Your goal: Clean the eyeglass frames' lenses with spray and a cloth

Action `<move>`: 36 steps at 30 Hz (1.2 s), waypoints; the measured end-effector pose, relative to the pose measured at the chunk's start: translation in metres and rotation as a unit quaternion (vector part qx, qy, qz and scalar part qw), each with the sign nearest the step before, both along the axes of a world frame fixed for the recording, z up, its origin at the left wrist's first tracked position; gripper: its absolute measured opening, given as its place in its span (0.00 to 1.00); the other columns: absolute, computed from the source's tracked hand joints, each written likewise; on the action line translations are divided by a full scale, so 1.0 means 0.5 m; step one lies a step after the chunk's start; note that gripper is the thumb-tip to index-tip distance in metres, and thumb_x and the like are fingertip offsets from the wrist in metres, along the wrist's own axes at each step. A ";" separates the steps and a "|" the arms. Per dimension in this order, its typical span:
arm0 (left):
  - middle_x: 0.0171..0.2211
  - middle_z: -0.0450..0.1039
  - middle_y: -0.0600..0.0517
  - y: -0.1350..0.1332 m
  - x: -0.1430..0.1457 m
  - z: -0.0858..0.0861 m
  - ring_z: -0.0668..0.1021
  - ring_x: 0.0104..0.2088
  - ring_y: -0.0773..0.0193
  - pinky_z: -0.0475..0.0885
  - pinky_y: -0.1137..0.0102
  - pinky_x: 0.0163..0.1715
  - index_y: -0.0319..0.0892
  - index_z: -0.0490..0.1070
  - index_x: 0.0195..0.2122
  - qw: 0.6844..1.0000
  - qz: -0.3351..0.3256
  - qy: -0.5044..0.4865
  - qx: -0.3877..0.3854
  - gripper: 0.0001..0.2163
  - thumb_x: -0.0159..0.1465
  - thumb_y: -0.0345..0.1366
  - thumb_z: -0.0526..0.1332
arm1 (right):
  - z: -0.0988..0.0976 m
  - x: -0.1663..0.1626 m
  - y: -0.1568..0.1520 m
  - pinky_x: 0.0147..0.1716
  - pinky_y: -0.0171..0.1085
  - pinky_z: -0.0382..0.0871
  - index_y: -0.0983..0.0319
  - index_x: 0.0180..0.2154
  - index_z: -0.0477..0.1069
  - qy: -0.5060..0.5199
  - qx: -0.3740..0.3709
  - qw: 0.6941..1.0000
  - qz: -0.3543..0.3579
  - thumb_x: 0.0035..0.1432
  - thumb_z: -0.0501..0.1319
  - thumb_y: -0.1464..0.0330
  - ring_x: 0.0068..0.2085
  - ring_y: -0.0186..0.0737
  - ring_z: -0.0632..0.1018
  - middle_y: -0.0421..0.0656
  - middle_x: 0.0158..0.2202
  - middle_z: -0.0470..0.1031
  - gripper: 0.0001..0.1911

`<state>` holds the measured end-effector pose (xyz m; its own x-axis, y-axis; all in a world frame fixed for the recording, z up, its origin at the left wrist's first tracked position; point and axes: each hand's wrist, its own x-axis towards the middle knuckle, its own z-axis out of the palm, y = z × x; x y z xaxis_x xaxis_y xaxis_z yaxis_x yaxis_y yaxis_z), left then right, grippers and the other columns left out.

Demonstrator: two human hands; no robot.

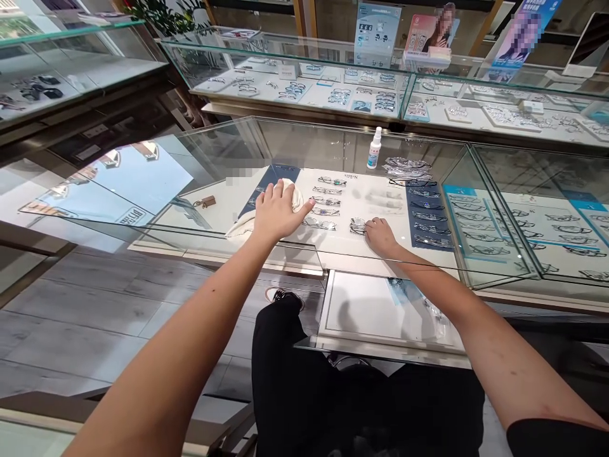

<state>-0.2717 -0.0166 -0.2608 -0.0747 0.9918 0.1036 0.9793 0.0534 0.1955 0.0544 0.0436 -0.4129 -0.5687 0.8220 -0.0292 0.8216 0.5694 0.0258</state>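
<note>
My left hand [278,212] lies on a cream cloth [242,228] on top of the glass display case [214,152], its fingers spread and the thumb stretched to the right. The cloth bunches beside the fingers and trails toward the front edge. Farther right, my right hand [379,235] has bent fingers closed at the edge of a small pair of eyeglasses [358,226]; part of their grip is hidden. Between my hands, several eyeglasses [327,202] form a column on a white panel. Whitish smears [384,198] show beyond my right hand.
A white spray bottle [375,148] stands near a pile of clear-lensed eyeglasses [408,168]. More frames lie on a dark blue strip [413,216] at right. A brown tag [205,202] lies left. Below, a white drawer [361,311] juts out above my lap. Other glass cases [304,54] stand behind.
</note>
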 end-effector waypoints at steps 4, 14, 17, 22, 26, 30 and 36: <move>0.82 0.49 0.37 0.001 0.001 0.000 0.54 0.81 0.35 0.51 0.42 0.76 0.40 0.58 0.80 1.000 0.003 0.003 -0.003 0.45 0.73 0.68 0.42 | -0.005 -0.005 0.006 0.57 0.50 0.56 0.69 0.50 0.81 0.008 0.004 1.000 -0.011 0.75 0.50 0.73 0.56 0.57 0.69 0.61 0.55 0.80 0.20; 0.82 0.50 0.37 0.001 0.003 0.001 0.54 0.81 0.35 0.50 0.42 0.76 0.39 0.60 0.79 1.000 0.004 -0.030 0.006 0.44 0.73 0.68 0.44 | -0.016 0.004 0.018 0.59 0.50 0.58 0.70 0.52 0.79 0.025 0.016 1.000 -0.004 0.75 0.53 0.71 0.58 0.58 0.70 0.61 0.57 0.80 0.18; 0.82 0.49 0.38 -0.003 0.008 0.008 0.53 0.81 0.36 0.50 0.44 0.77 0.39 0.59 0.79 1.000 0.009 -0.021 -0.003 0.44 0.73 0.68 0.43 | -0.021 0.010 0.021 0.62 0.50 0.58 0.69 0.53 0.79 0.036 0.020 0.999 -0.008 0.74 0.54 0.70 0.59 0.58 0.70 0.60 0.58 0.80 0.17; 0.82 0.48 0.39 -0.006 0.010 0.011 0.53 0.81 0.38 0.50 0.45 0.77 0.41 0.58 0.79 1.000 0.016 -0.009 -0.008 0.44 0.73 0.68 0.41 | -0.028 0.013 0.024 0.64 0.52 0.59 0.67 0.54 0.79 0.056 0.026 0.998 -0.018 0.73 0.55 0.71 0.62 0.60 0.71 0.59 0.61 0.79 0.16; 0.82 0.48 0.39 -0.003 0.008 0.008 0.54 0.81 0.38 0.51 0.45 0.77 0.41 0.58 0.79 1.000 0.016 -0.003 -0.007 0.44 0.73 0.68 0.41 | -0.031 0.014 0.028 0.64 0.52 0.60 0.67 0.53 0.80 0.069 0.021 0.997 -0.018 0.72 0.57 0.70 0.61 0.59 0.72 0.58 0.59 0.81 0.16; 0.82 0.49 0.39 -0.003 0.009 0.008 0.54 0.81 0.38 0.52 0.45 0.77 0.41 0.58 0.80 1.000 0.018 0.010 -0.008 0.44 0.74 0.67 0.41 | -0.031 0.017 0.031 0.65 0.52 0.60 0.66 0.54 0.80 0.082 0.013 0.996 -0.020 0.72 0.58 0.70 0.61 0.59 0.72 0.57 0.59 0.81 0.16; 0.82 0.49 0.39 -0.002 0.009 0.007 0.54 0.81 0.38 0.52 0.46 0.77 0.41 0.58 0.80 1.000 0.018 0.015 -0.009 0.44 0.74 0.67 0.41 | -0.027 0.020 0.034 0.65 0.51 0.59 0.66 0.54 0.80 0.098 -0.001 0.995 -0.027 0.71 0.61 0.67 0.63 0.58 0.73 0.56 0.60 0.81 0.16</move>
<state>-0.2673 -0.0178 -0.2571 -0.1085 0.9902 0.0875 0.9819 0.0930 0.1651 0.0644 0.0604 -0.4263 -0.5190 0.8514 0.0764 0.8399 0.5245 -0.1396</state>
